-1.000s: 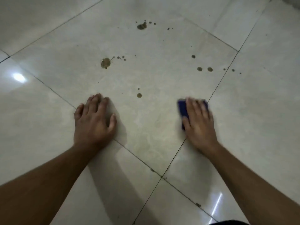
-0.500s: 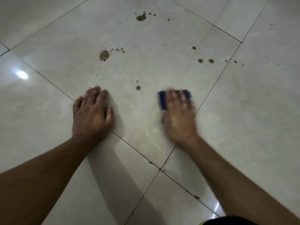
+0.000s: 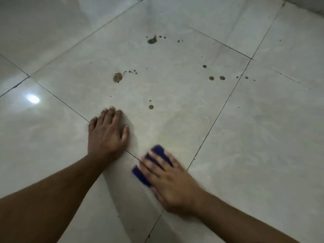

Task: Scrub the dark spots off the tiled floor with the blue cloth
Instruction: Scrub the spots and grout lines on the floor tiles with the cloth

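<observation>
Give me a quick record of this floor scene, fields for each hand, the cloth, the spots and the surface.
left hand: flat on the floor, fingers spread, holds nothing
right hand: pressing on the blue cloth, blurred
blue cloth: under the right hand's fingers, on the tile
dark spots: several remain, all beyond both hands
surface: glossy pale tiled floor, dark grout lines

cloth (image 3: 158, 151) – deep blue | spots (image 3: 117, 77) – dark olive-brown | tiles (image 3: 263, 137) – pale grey, mottled

Left hand (image 3: 107, 133) lies flat, fingers spread; right hand (image 3: 169, 179), blurred, presses down with straight fingers.
</observation>
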